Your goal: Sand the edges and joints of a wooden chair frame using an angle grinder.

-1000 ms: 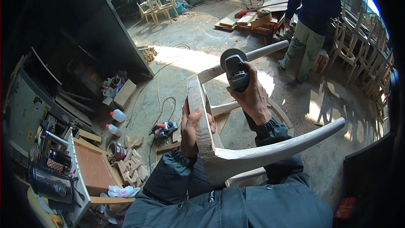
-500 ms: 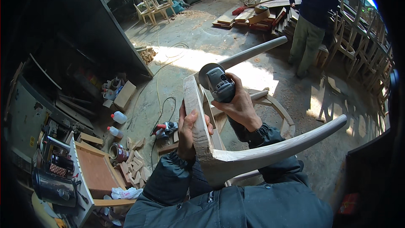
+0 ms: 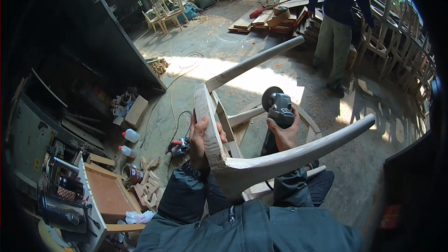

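A bare wooden chair frame (image 3: pixel 209 123) is tilted up in front of me, its two long curved legs pointing away to the right. My left hand (image 3: pixel 199 140) wraps round the frame's rail, with the thumb on the near face. In my right hand (image 3: pixel 285 134) is an angle grinder (image 3: pixel 281 107), gripped by its body behind the gear head. Its dark round disc (image 3: pixel 269 97) stands apart from the wood, between the two legs. Part of my right forearm is hidden behind the nearer leg.
A person (image 3: pixel 337 32) stands at the far right near stacked boards (image 3: pixel 245 22) and piled chair frames (image 3: pixel 387 42). On the floor at left are two bottles (image 3: pixel 131 135), a can (image 3: pixel 132 173), wood offcuts (image 3: pixel 148 187), a red-and-grey power tool (image 3: pixel 178 147) and cables.
My right hand has drawn the grinder away from the frame's far corner, to the right and nearer me. The left hand keeps its hold. The person at the back has shifted slightly.
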